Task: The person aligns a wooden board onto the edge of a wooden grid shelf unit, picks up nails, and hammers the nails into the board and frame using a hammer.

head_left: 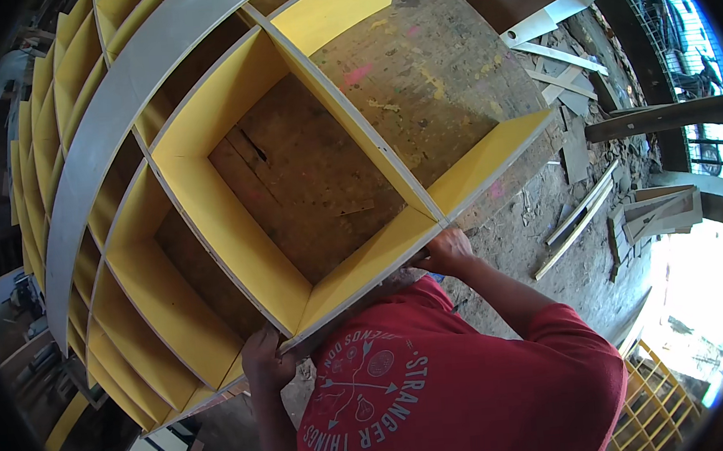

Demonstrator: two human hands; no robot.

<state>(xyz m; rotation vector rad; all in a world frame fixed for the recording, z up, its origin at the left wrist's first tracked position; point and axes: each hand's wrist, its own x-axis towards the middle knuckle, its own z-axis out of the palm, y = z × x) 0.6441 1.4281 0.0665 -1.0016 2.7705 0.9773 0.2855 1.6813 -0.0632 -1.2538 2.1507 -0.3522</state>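
A large curved lattice frame of yellow panels with pale edges (364, 267) lies on a worn wooden tabletop (442, 61). My left hand (266, 358) is closed on the near edge of this frame, by the lower corner of its big square compartment. My right hand (447, 253) grips the same near edge farther right, where a crosspiece meets it. Part of its fingers is hidden below the edge. Both forearms reach from my red shirt (472, 368), which is close against the frame.
A wide grey curved strip (82, 186) runs over the lattice on the left. Wood offcuts (565, 85) and curved strips (579, 219) litter the floor at right, near a stack of boards (662, 213). A dark beam (664, 118) juts in. Another yellow lattice (650, 398) stands lower right.
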